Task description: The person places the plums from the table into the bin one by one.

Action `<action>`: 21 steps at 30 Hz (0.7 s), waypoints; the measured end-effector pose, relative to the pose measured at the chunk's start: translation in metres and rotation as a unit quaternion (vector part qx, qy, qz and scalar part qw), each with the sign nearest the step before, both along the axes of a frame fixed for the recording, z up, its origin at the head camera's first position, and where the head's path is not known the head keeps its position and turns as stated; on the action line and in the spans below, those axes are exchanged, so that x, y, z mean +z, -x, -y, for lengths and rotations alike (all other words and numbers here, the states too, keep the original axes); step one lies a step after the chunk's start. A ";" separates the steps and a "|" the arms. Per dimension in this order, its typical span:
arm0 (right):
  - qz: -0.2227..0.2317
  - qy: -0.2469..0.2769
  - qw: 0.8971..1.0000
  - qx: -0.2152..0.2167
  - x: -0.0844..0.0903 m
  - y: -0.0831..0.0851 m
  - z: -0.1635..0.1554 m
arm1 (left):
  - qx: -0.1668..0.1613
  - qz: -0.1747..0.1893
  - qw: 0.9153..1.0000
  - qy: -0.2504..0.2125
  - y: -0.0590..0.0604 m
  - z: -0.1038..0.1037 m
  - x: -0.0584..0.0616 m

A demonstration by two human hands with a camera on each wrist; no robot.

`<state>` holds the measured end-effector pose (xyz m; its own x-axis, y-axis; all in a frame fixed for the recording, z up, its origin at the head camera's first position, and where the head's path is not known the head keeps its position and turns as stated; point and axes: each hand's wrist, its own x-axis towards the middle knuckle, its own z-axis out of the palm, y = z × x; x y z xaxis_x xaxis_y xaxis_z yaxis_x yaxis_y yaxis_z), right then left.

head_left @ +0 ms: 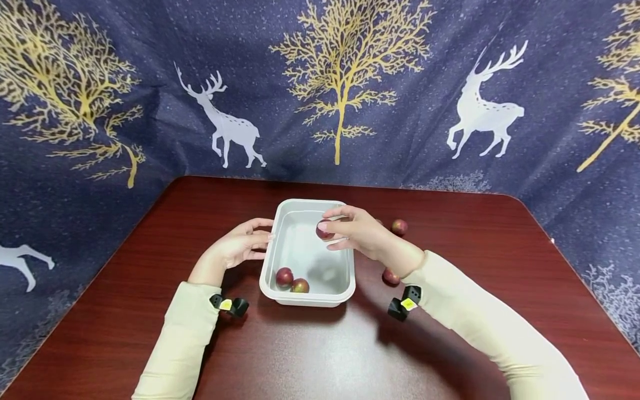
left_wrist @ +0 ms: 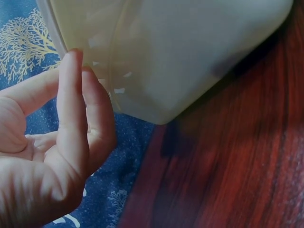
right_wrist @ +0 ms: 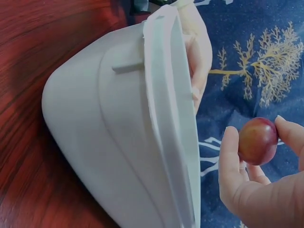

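Observation:
A white plastic container (head_left: 307, 300) stands on the dark red table, with two plums (head_left: 284, 277) in its near left corner. My left hand (head_left: 246, 243) holds the container's left side; in the left wrist view its fingertips (left_wrist: 72, 59) meet the rim and outer wall. Above the container, my right hand (head_left: 357, 229) pinches a dark red plum (right_wrist: 258, 141) between thumb and fingertips. The right wrist view shows that plum apart from the container wall (right_wrist: 118, 99), out beyond the rim.
More plums lie on the table right of the container: one (head_left: 399, 226) farther back, another (head_left: 391, 276) beside the right wrist, and one mostly hidden behind the right hand. A blue cloth (head_left: 380, 139) with deer and trees hangs behind the table (head_left: 310, 355).

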<state>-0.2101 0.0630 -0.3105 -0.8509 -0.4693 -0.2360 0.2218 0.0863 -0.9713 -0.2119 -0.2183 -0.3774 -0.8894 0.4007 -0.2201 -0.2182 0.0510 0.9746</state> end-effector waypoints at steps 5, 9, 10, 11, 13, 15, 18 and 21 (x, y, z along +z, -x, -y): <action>0.001 -0.022 1.000 -0.008 -0.006 0.004 0.013 | 0.004 0.004 1.000 -0.003 0.000 0.000 -0.001; -0.023 -0.042 0.999 0.002 -0.010 0.004 0.021 | 0.005 0.005 1.000 -0.006 0.001 0.000 -0.002; -0.027 -0.046 0.999 0.007 -0.011 0.005 0.023 | 0.005 0.004 1.000 -0.006 0.001 0.000 -0.002; -0.030 -0.049 0.998 0.014 -0.012 0.005 0.024 | 0.004 0.004 1.000 -0.005 0.001 0.000 -0.002; -0.032 -0.054 0.998 0.026 -0.015 0.005 0.028 | 0.004 0.004 1.000 -0.005 0.000 0.001 -0.001; -0.036 -0.065 0.997 0.035 -0.019 0.004 0.031 | 0.004 0.004 1.000 -0.005 0.000 0.000 0.000; -0.046 -0.083 0.995 0.043 -0.026 0.003 0.035 | 0.004 0.006 1.000 -0.008 0.000 0.000 0.000; -0.065 -0.115 0.990 0.052 -0.033 0.002 0.038 | 0.005 0.006 1.000 -0.010 0.000 -0.002 -0.001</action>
<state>-0.2122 0.0246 -0.3431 -0.8304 -0.5034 -0.2387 0.0748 0.3238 -0.9432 -0.2117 -0.2167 -0.3780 -0.8911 0.3955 -0.2225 -0.2298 0.0294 0.9728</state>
